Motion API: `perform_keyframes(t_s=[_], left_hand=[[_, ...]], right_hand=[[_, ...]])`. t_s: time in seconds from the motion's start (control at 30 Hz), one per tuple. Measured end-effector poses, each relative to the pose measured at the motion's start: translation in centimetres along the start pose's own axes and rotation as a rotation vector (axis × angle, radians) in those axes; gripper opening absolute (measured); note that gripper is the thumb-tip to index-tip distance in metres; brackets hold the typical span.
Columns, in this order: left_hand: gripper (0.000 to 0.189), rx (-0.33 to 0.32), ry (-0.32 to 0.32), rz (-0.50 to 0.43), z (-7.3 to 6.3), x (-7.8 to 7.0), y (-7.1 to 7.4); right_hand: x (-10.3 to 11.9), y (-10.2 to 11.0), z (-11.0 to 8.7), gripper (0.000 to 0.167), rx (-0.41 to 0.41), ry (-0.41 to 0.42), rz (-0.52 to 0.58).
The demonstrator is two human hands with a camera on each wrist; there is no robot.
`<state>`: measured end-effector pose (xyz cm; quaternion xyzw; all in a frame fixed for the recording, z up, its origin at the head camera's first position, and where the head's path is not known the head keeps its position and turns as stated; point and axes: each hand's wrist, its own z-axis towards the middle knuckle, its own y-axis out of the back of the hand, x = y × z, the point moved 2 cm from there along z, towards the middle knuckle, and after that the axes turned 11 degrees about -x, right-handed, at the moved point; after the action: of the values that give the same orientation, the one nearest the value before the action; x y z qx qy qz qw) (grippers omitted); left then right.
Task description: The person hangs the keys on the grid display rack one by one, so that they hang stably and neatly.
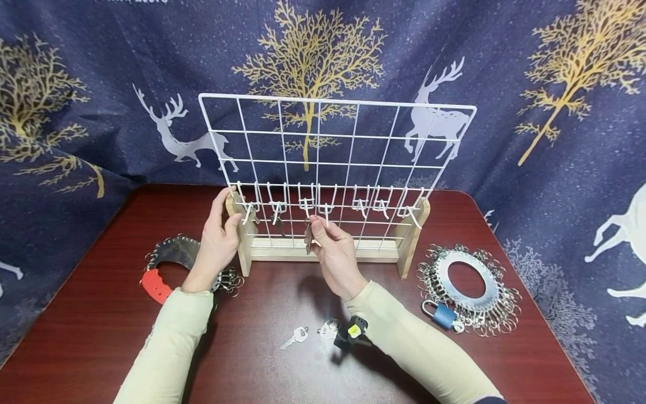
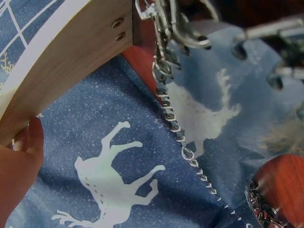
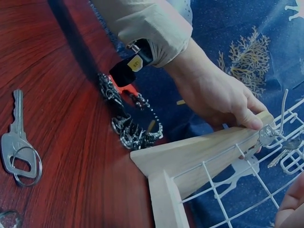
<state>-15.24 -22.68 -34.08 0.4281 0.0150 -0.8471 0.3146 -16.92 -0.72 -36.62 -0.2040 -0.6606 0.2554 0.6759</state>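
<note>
A white wire grid rack (image 1: 337, 134) stands on wooden supports, with several white hooks along its lower part. My left hand (image 1: 218, 241) grips the left wooden side post (image 1: 238, 233), thumb in front; the left wrist view also shows this hand (image 2: 19, 166) at the wood. At a middle hook (image 1: 306, 205), my right hand (image 1: 335, 258) pinches a key (image 1: 309, 238), which hangs down from the fingertips. Whether its ring touches the hook, I cannot tell. Other keys (image 1: 279, 223) hang on the left hooks. The right hand's fingers (image 3: 292, 204) barely enter the right wrist view.
A silver key (image 1: 295, 337) lies on the red-brown table, beside another key (image 1: 329, 330) with a ring. To the right are a metal ring of clips (image 1: 466, 303) and a blue padlock (image 1: 444, 316). A similar ring with a red handle (image 1: 155, 286) lies left, partly behind the left arm.
</note>
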Motion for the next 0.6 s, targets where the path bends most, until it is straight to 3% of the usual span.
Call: perform_keyframes(t_s=[0.17, 0.6], left_hand=[[0.052, -0.007, 0.007, 0.010, 0.0, 2.9, -0.3], [0.051, -0.013, -0.015, 0.029, 0.0, 3.2, -0.2]], right_hand=[[0.0, -0.2, 0.0, 0.020, -0.011, -0.032, 0.006], [0.1, -0.3, -0.1, 0.015, -0.046, -0.076, -0.003]])
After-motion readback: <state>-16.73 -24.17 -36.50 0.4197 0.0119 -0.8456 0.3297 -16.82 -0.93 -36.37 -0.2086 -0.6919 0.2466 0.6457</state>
